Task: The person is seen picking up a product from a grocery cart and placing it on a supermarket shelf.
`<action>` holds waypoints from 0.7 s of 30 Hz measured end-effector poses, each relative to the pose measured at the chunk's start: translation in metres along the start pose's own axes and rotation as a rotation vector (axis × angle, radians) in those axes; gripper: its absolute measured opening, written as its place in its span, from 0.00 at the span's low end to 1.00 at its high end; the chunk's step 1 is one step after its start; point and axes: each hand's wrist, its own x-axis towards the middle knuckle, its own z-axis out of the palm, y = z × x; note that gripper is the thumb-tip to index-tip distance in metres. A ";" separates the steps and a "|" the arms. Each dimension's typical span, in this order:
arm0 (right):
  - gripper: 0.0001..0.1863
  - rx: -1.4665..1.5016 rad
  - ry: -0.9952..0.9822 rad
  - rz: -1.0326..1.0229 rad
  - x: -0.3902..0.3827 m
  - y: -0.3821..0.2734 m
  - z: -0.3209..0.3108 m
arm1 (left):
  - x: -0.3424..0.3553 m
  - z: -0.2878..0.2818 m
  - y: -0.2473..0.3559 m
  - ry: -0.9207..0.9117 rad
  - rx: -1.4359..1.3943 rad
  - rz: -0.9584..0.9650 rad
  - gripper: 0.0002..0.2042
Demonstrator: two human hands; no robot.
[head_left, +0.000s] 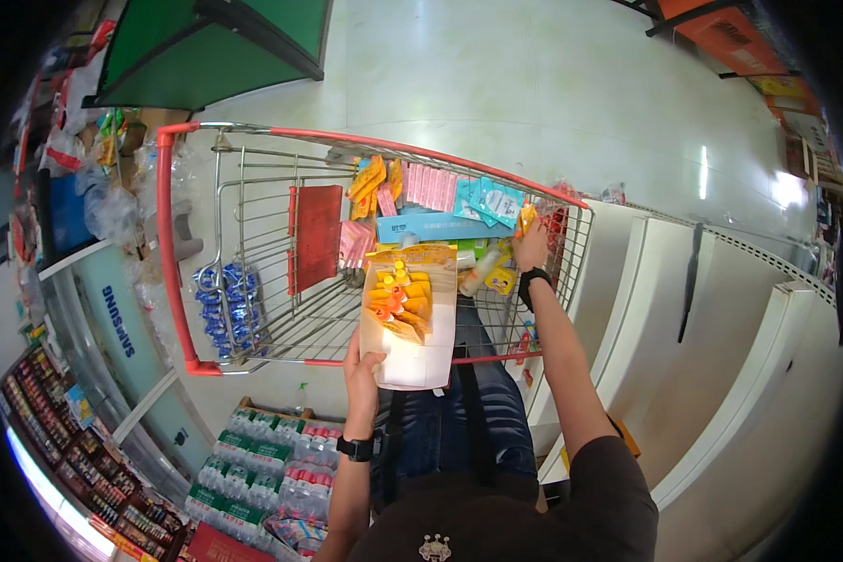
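Note:
My left hand point(363, 375) grips the side of an open white cardboard box point(407, 365) holding several small orange-and-yellow items point(398, 300), tilted over the near rail of a red-trimmed metal shopping cart point(166, 244). My right hand point(531, 244) is closed on an orange-yellow packet point(526, 219) at the cart's right end. Inside the cart lie pink packs point(431, 187), turquoise packets point(496, 206), a long blue box point(431, 228), orange packets point(367, 180) and yellow and green packages point(498, 279), partly hidden. A red plastic flap point(314, 234) is on the left.
Bottled-drink packs point(244, 468) are stacked at lower left, beside glass counters point(136, 328). Blue-wrapped packs point(223, 314) show at the cart's lower left. A green panel point(206, 47) stands at upper left, plastic-bagged goods point(122, 211) at left, white panels point(712, 403) at right.

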 end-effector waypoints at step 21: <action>0.12 0.841 -0.163 -0.159 -0.134 -0.094 -0.262 | 0.029 0.001 -0.022 -0.070 0.098 0.177 0.29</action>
